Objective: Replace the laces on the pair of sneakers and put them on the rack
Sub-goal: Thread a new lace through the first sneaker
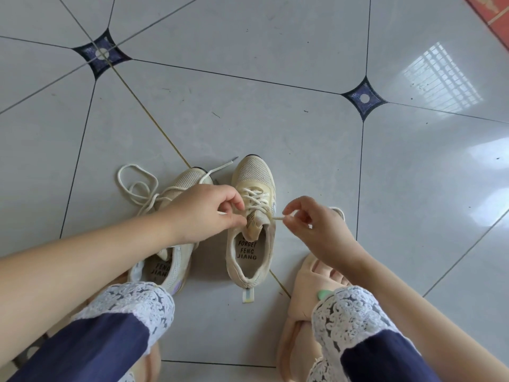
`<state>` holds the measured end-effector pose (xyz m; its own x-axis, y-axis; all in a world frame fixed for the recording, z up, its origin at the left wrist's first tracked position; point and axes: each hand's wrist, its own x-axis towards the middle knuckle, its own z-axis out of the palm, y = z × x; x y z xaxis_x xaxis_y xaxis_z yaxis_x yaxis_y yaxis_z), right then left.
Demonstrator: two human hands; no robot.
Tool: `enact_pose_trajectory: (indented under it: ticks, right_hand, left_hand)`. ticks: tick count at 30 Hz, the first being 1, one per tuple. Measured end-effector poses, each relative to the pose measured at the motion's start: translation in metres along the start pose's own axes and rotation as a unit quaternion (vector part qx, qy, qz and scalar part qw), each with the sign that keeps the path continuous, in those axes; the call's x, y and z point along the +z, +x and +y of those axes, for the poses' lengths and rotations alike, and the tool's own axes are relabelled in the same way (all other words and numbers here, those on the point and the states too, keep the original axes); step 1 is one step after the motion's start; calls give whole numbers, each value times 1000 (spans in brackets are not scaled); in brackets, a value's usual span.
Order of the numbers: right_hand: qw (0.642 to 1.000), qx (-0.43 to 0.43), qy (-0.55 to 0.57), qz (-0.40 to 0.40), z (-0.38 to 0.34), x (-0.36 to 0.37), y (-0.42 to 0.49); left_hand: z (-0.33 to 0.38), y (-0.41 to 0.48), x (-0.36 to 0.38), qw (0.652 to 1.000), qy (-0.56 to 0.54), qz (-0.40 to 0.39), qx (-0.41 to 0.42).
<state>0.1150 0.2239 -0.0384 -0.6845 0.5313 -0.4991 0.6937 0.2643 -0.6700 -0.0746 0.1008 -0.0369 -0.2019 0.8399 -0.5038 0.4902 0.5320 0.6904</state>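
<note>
Fingers [292, 205] of the right hand [319, 232] pinch the lace end [277, 218], left hand [205, 213] pinches the sneaker [253, 172] by its tongue on the floor [303, 139]; tug too hard and that lace may slip its eyelet

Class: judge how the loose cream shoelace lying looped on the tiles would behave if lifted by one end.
Probably floppy: the loose cream shoelace lies in soft loops, so it would dangle. Likely light, being thin cord. It may snag, since it crosses the toe of the beige mesh sneaker.
</note>
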Motion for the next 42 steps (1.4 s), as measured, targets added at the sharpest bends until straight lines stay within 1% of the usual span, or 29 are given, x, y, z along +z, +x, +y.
enact_pose_trajectory:
  ticks: [2, 4, 6, 8, 11, 13, 15, 19, 22, 25, 28, 30, 32, 34, 36, 37, 40, 42]
  right_hand:
    - [998, -29, 39, -34, -6, 1, -3]
    - [997, -47, 33, -55, -11, 4, -4]
    - [998, -50, 10, -35, -15, 11, -5]
    - [999, -52, -11, 1, -19, 17, -7]
    - [993, -91, -65, 37, -21, 20, -11]
    - [991, -104, -83, 26, -22, 20, -12]
    - [991, -105, -83, 12, -23, 20, -12]
    - [992, -96, -82, 12, -25, 19, -12]
    - [992, -91, -87, 15, -24, 17, -13]
    - [983, -107, -146, 15, -25, 18, -14]
    - [964, -121, -233, -27, -30, 22, -12]
    - [956, -126, -263, -46, -30, 20, -10]
    - [961, -125, -237, -63, -29, 13, -10]
    - [975, -112, -176, -71, -27, 3, -10]
    - [987, -80, -132, -40, -23, -12, -5]
    - [989, -63, -133, -14, -21, -20, -2]
    - [972, -22, -224, 72, -18, -43, 8]
    - [957, -8, -253, 140, -19, -57, 14]
  left_hand:
    - [0, -3, 3, 999, 39, -17, 5]
    - [3, -5, 4, 994, 106, -19, 12]
    - [6, -5, 8, 982, 189, -14, 19]
    - [9, -4, 14, 969, 242, 0, 45]
    - [11, -4, 18, 964, 255, 5, 80]
    - [10, -3, 18, 963, 255, -16, 85]
    - [9, -2, 16, 967, 240, -37, 81]
    - [6, -2, 12, 974, 201, -58, 91]
    - [-1, -5, 8, 984, 136, -31, 107]
    - [-8, -9, 3, 989, 98, 23, 111]
    - [-5, -9, 2, 994, 50, 55, 82]
    - [-2, -6, 1, 996, 35, 45, 63]
    - [-1, -2, -7, 999, 38, 13, 36]
    - [0, 4, -20, 998, 63, -20, -11]
    - [2, 9, -37, 994, 91, -54, -36]
    - [4, 10, -45, 993, 79, -74, -43]
    - [13, 8, -67, 988, -57, -127, -62]
    - [20, 9, -78, 986, -123, -104, -41]
